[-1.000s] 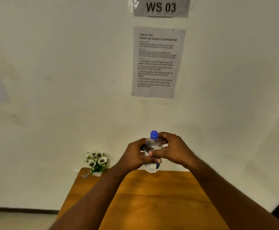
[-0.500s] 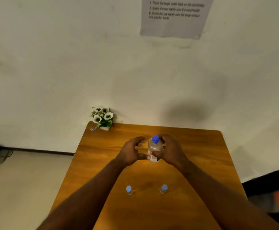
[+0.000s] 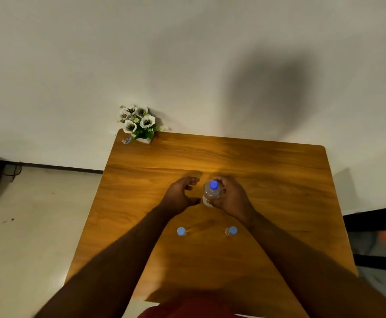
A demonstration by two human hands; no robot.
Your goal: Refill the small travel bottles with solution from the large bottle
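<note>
Head view: the large bottle (image 3: 212, 193) stands mid-table (image 3: 279, 180), bare wood all round, right hand (image 3: 232, 198) wrapped on it; left hand (image 3: 179, 196) spread, empty (just beside). Two small bottles (image 3: 181, 231) (image 3: 231, 231) sit nearer, capped.

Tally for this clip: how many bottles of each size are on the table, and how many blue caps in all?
Large bottle: 1, the large bottle, capped, held by the right hand
Small travel bottles: 2, the left travel bottle and the right travel bottle, both capped
Blue caps: 3
Total bottles: 3
</note>
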